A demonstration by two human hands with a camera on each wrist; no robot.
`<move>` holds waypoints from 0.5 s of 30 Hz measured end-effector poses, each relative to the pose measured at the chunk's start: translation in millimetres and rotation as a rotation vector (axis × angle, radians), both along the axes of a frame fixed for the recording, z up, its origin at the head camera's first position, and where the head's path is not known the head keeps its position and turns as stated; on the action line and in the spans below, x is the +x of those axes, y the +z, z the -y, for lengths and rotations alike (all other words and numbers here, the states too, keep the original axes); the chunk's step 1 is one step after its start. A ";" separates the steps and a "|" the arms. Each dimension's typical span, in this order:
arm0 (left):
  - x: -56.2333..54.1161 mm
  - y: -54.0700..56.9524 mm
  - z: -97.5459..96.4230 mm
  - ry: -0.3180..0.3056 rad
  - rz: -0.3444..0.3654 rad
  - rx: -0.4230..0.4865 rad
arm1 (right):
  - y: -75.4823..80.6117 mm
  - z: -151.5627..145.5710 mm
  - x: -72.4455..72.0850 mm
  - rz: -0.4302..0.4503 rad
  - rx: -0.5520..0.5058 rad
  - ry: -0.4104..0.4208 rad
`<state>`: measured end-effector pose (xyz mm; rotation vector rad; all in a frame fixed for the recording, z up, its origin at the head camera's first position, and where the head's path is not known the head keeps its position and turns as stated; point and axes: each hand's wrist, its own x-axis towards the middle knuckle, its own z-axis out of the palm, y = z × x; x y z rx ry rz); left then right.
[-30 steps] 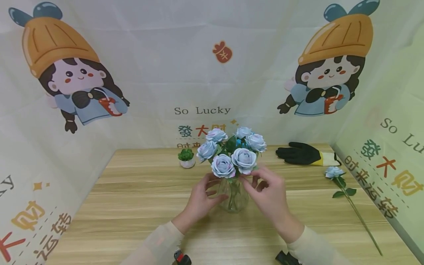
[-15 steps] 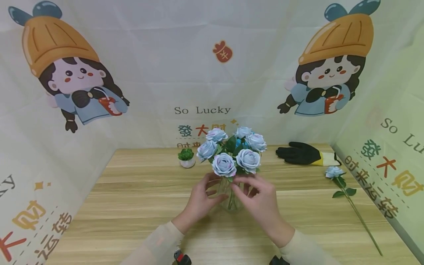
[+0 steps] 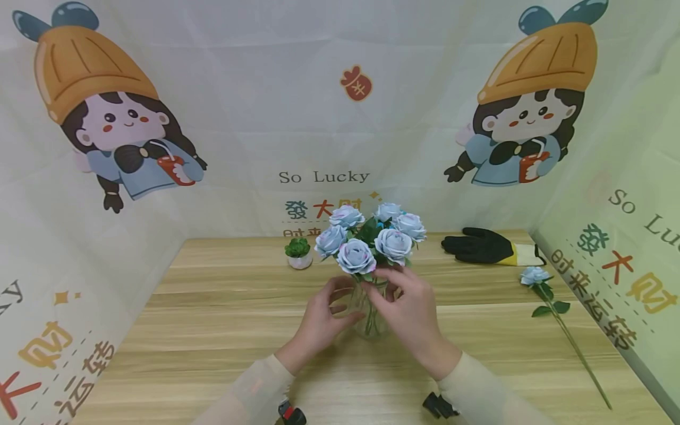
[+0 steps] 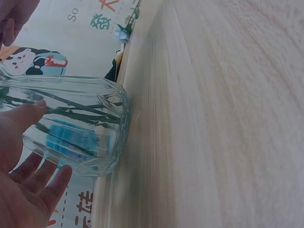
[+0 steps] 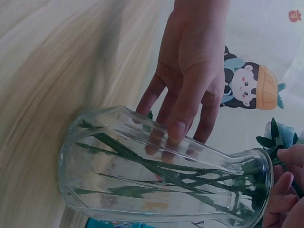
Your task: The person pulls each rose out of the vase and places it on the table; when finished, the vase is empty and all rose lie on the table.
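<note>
Several pale blue roses (image 3: 393,245) with green leaves stand in a clear glass vase (image 3: 374,326) at the table's middle. My left hand (image 3: 321,313) holds the vase's left side, thumb in front and fingers behind; its thumb (image 4: 31,114) lies against the glass in the left wrist view. Just above the vase's mouth, my right hand (image 3: 411,304) pinches at the stem below the front rose (image 3: 356,257). In the right wrist view, the right fingertips (image 5: 284,183) are beside the rim, and crossed stems (image 5: 175,175) show through the glass. The exact pinch point is partly hidden.
A small potted succulent (image 3: 298,252) stands behind the vase on the left. At the back right lies a black and yellow work glove (image 3: 480,246). One loose rose (image 3: 558,316) lies along the table's right side. Printed cloth (image 3: 239,118) walls the table.
My right hand has moved left along the vase's mouth, from beneath the right front rose to the left front one. That rose has risen slightly. The left hand keeps its place.
</note>
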<state>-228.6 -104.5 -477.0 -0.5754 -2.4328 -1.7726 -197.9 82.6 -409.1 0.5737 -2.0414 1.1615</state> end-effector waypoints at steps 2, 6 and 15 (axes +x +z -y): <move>-0.1 -0.7 0.2 0.001 0.003 0.001 | 2.9 1.0 -2.1 0.007 0.018 -0.023; -0.6 -1.9 0.6 0.003 0.008 0.001 | 6.8 2.5 -5.3 0.005 0.062 -0.069; -1.0 -2.0 0.4 -0.001 0.012 0.004 | 8.4 4.5 -10.1 -0.006 0.111 -0.147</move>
